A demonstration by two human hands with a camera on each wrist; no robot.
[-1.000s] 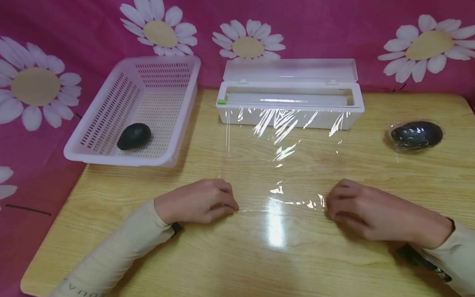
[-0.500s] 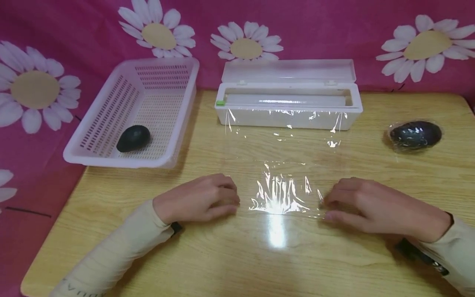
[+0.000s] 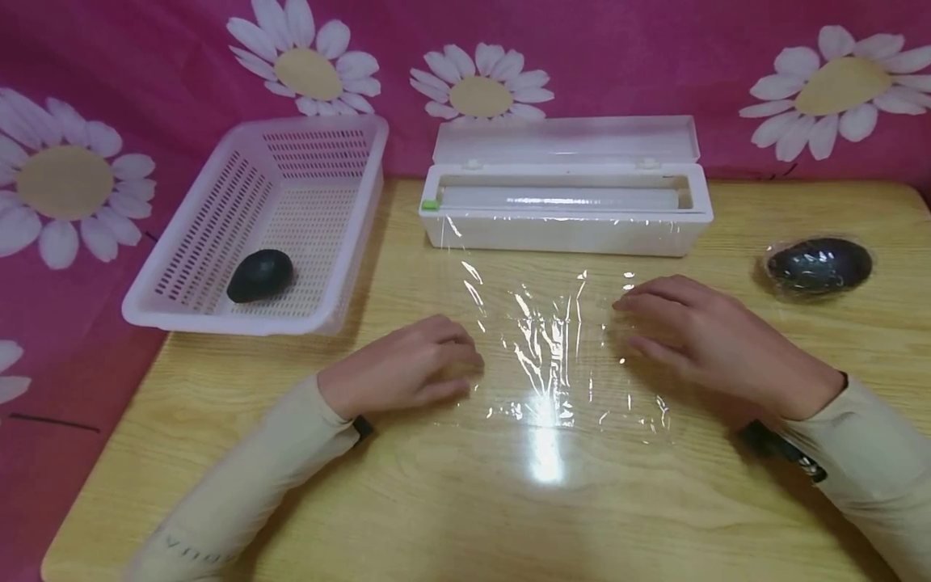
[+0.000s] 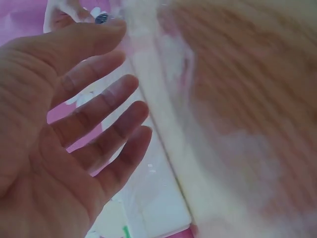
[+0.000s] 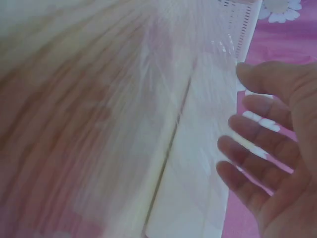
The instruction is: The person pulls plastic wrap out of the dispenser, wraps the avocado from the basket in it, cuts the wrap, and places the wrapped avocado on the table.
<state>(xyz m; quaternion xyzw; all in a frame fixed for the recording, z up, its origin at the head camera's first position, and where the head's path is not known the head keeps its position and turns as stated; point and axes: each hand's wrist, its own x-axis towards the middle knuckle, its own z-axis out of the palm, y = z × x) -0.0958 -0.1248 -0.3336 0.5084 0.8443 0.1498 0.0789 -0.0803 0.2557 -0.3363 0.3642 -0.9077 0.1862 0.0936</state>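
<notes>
A sheet of clear plastic wrap (image 3: 541, 356) runs from the white dispenser box (image 3: 560, 233) down over the table, its near part lying wrinkled. My left hand (image 3: 407, 364) hovers at the sheet's left edge, with fingers spread and slightly bent. In the left wrist view the left palm (image 4: 44, 148) is bare and holds nothing. At the right edge of the wrap is my right hand (image 3: 698, 339), its thumb and fingers apart. The right wrist view also shows that hand (image 5: 282, 148) with nothing gripped. The wrap roll (image 3: 560, 198) sits inside the box, under its raised lid.
A white slotted basket (image 3: 349, 267) at the left holds a dark avocado (image 3: 260, 276). Another avocado (image 3: 820, 267), wrapped in film, lies at the right of the wooden table (image 3: 465, 517). A pink flowered cloth (image 3: 618, 56) hangs behind.
Both hands have let go of the wrap's near edge, and the sheet has settled onto the table. The right hand has moved farther back along its side; the left has shifted slightly back.
</notes>
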